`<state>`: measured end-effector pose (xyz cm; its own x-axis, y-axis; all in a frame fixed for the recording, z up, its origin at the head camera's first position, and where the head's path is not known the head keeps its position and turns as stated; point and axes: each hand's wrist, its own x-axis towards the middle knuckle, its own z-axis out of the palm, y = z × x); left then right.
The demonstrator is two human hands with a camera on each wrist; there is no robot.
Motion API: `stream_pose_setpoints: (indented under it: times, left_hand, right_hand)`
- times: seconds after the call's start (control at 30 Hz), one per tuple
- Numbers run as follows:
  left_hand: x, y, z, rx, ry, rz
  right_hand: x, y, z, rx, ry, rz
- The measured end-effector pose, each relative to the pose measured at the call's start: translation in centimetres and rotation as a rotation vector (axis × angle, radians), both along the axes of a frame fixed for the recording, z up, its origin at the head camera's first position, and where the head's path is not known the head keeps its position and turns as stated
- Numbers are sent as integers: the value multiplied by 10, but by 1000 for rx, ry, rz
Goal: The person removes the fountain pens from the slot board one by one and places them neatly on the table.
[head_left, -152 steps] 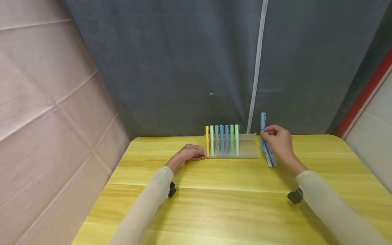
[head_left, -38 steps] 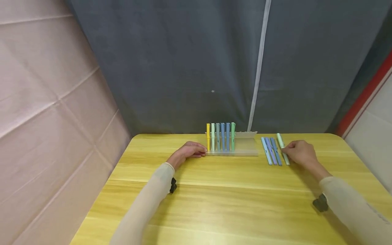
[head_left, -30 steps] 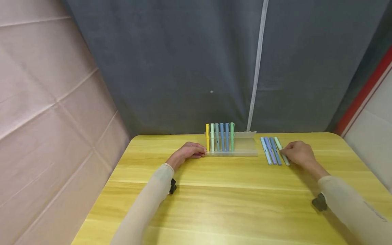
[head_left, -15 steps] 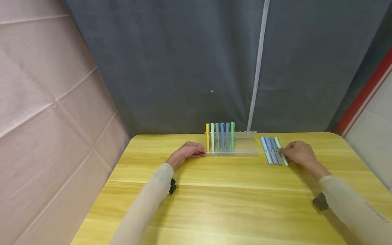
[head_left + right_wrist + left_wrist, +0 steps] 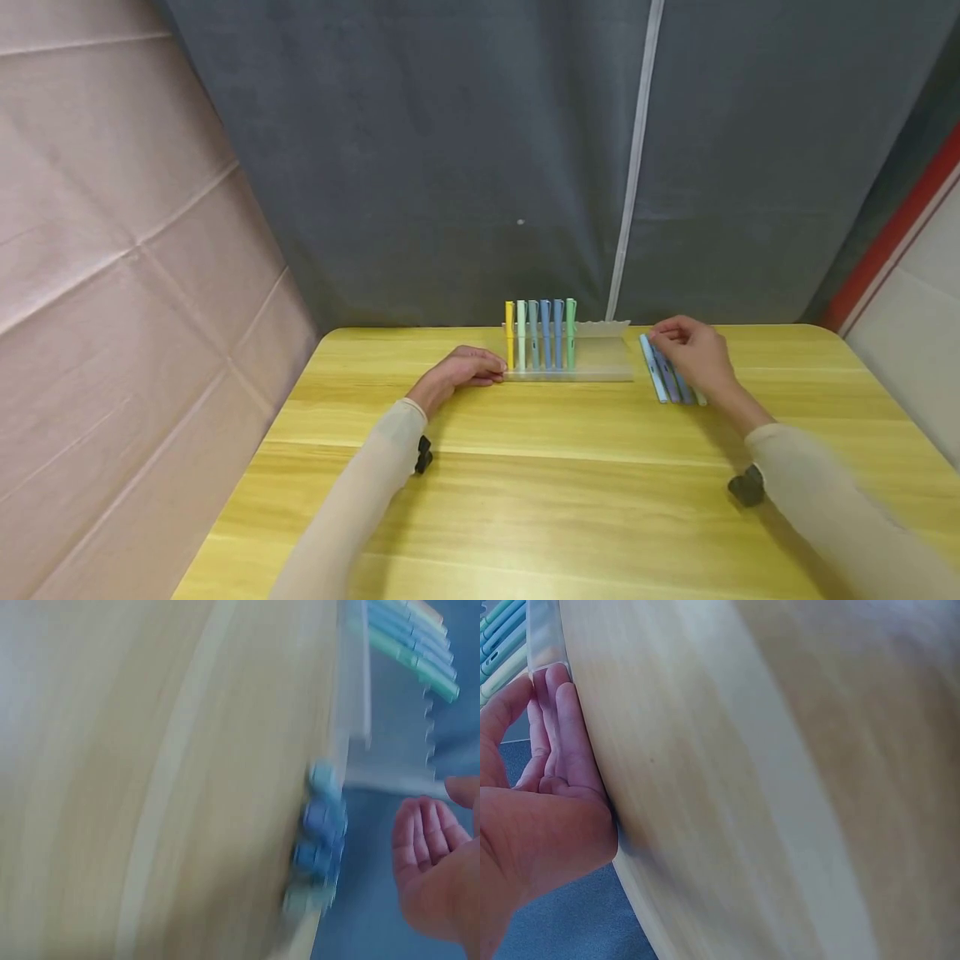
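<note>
My left hand [image 5: 468, 367] pinches the left end of a clear plastic pen stand [image 5: 603, 357] between thumb and fingers, seen also in the left wrist view. Upright in the stand, from its left end, are a yellow pen [image 5: 510, 333], a pale green pen [image 5: 521, 333], several blue ones and a green pen [image 5: 571, 333]. My right hand [image 5: 699, 357] hovers over a row of pens lying side by side right of the stand: light blue [image 5: 653, 369], purple, blue and pale green [image 5: 701, 398]. It partly hides them. Its thumb and fingers are apart in the right wrist view, holding nothing.
The wooden table [image 5: 525, 500] stretches toward me. A dark grey curtain [image 5: 450, 167] hangs right behind its far edge. Pale cloth [image 5: 135, 275] covers the left side. The stand's right half holds no pens.
The right hand laid down a blue pen, then the pale green pen from the stand's right end. It slid that pen against the row, let go and moved left over the pens. Left hand unmoved.
</note>
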<state>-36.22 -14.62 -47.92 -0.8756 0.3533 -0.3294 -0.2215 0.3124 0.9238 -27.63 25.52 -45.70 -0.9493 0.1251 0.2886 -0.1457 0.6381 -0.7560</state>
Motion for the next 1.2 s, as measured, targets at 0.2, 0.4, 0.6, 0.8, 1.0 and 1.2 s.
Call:
stream_pose_setpoints:
  times: [0.2,0.4,0.6,0.8,1.0,1.2]
  left_hand:
    - [0,0,1,-1,-15,19]
    - [2,0,1,3,-14,11]
    - [2,1,3,7,-19,14]
    - [4,3,3,1,-17,10]
    - [3,2,2,-3,-16,6]
    - [1,4,5,-2,-11,-2]
  right_hand:
    - [-7,-40,0,-252,-54,159]
    - [-13,-74,-2,-265,-96,230]
    - [-19,-98,-6,-187,-86,165]
    - [-24,-110,-13,-111,-78,65]
    - [-25,-115,-10,-85,-74,4]
    - [-28,-116,-6,-77,-48,-23]
